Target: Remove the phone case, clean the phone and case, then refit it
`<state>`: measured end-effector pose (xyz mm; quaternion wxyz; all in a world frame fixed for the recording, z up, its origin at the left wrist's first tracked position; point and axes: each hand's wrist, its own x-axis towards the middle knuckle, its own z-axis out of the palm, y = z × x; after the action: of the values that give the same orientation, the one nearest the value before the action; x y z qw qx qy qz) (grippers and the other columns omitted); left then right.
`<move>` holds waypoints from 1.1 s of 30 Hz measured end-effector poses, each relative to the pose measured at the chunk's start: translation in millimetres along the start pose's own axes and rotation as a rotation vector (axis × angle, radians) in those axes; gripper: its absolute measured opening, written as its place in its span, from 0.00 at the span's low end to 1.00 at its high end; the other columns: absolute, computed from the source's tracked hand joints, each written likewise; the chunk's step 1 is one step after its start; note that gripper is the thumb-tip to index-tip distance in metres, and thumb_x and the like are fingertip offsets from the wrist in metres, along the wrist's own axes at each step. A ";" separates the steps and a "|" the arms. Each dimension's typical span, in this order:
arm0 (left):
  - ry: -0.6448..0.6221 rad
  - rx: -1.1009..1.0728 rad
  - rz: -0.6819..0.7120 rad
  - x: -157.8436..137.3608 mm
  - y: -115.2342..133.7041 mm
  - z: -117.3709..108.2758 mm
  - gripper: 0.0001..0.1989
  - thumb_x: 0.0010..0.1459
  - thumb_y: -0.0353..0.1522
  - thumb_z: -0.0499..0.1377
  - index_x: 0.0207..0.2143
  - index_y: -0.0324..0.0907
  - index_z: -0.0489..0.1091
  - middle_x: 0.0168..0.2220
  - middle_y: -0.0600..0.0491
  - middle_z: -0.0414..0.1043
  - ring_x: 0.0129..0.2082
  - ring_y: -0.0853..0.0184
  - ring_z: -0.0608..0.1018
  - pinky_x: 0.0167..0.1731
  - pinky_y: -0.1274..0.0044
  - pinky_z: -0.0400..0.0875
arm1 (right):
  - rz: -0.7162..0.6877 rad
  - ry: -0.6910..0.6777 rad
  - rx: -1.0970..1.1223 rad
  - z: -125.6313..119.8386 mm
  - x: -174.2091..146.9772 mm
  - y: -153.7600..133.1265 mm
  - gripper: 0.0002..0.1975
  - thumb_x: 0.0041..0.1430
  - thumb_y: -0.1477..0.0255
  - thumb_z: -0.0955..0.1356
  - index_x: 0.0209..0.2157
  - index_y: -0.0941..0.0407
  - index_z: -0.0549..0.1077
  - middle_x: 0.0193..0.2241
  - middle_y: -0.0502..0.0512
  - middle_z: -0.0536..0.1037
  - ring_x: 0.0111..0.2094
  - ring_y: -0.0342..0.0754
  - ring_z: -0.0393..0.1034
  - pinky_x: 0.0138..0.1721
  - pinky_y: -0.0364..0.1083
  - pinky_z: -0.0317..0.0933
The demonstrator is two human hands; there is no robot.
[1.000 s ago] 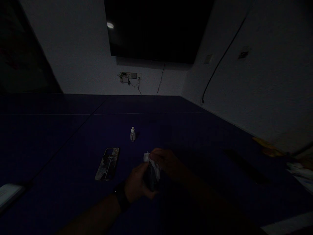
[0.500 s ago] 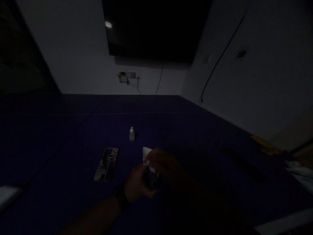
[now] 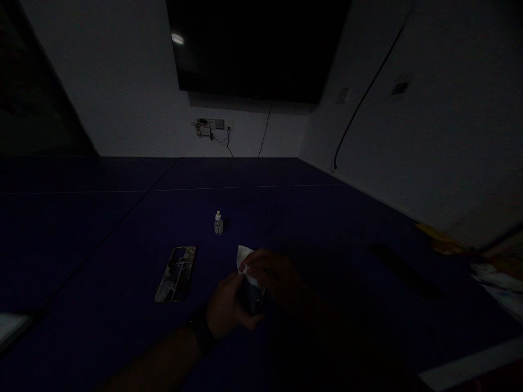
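My left hand (image 3: 224, 307), with a dark band on its wrist, is closed around a dark phone (image 3: 252, 298). Deep shadow covers much of the phone, so its outline is hard to make out. Over its upper end, my right hand (image 3: 272, 272) presses a white tissue (image 3: 244, 253) with bent fingers. One corner of the tissue sticks up beyond the fingertips. To the left lies a patterned phone case (image 3: 176, 275) with a camera cutout. Beyond the hands stands a small clear bottle (image 3: 218, 225) with a white dropper top.
The dark blue table (image 3: 134, 239) reaches the wall, where a large screen (image 3: 257, 49) hangs above sockets (image 3: 214, 125). A long dark object (image 3: 402, 269) lies to the right. Yellow (image 3: 439, 239) and white items (image 3: 500, 283) sit at the right edge; a pale object (image 3: 12, 328) is at far left.
The whole view has shifted slightly, with things appearing a little further left. Both hands keep nearly the same grip on the phone and tissue.
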<state>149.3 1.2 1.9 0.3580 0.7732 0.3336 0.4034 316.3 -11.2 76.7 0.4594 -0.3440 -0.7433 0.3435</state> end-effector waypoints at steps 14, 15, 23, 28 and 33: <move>-0.037 -0.065 -0.013 -0.9 3.3 -1.0 0.36 0.37 0.29 0.72 0.52 0.44 0.69 0.45 0.51 0.77 0.44 0.55 0.79 0.46 0.69 0.74 | 0.359 0.155 0.114 5.0 -6.5 -9.0 0.11 0.55 0.63 0.69 0.37 0.54 0.73 0.31 0.50 0.75 0.33 0.46 0.69 0.34 0.44 0.63; -0.041 -0.056 -0.015 -0.7 3.4 -1.1 0.37 0.37 0.29 0.72 0.52 0.44 0.68 0.45 0.51 0.77 0.44 0.55 0.79 0.46 0.70 0.74 | 0.392 0.134 0.129 5.8 -4.1 -7.3 0.12 0.55 0.62 0.69 0.37 0.54 0.71 0.30 0.49 0.73 0.31 0.46 0.68 0.33 0.44 0.62; -0.038 -0.002 -0.034 -0.7 1.7 -2.6 0.32 0.36 0.31 0.71 0.47 0.42 0.69 0.41 0.51 0.77 0.39 0.57 0.79 0.41 0.71 0.74 | 0.509 0.190 0.027 13.7 12.6 -5.4 0.12 0.58 0.59 0.64 0.31 0.53 0.61 0.23 0.44 0.63 0.25 0.43 0.60 0.26 0.43 0.54; -0.052 -0.042 -0.010 -0.4 6.0 -2.1 0.29 0.39 0.31 0.69 0.47 0.44 0.69 0.43 0.52 0.77 0.42 0.57 0.79 0.42 0.72 0.73 | 0.407 0.047 -0.138 8.7 -11.5 -27.3 0.12 0.61 0.62 0.62 0.27 0.54 0.61 0.22 0.45 0.64 0.24 0.42 0.59 0.24 0.42 0.52; -0.063 -0.016 -0.033 -0.3 6.8 -1.7 0.32 0.38 0.31 0.70 0.49 0.44 0.68 0.43 0.51 0.77 0.41 0.58 0.78 0.42 0.72 0.73 | 0.430 0.024 -0.176 6.5 -7.2 -29.8 0.15 0.63 0.63 0.61 0.24 0.54 0.63 0.20 0.45 0.64 0.22 0.41 0.58 0.23 0.42 0.50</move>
<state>149.2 -2.1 8.1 0.3811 0.7769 0.3315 0.3759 306.9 -34.1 95.9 0.3527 -0.5371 -0.6746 0.3633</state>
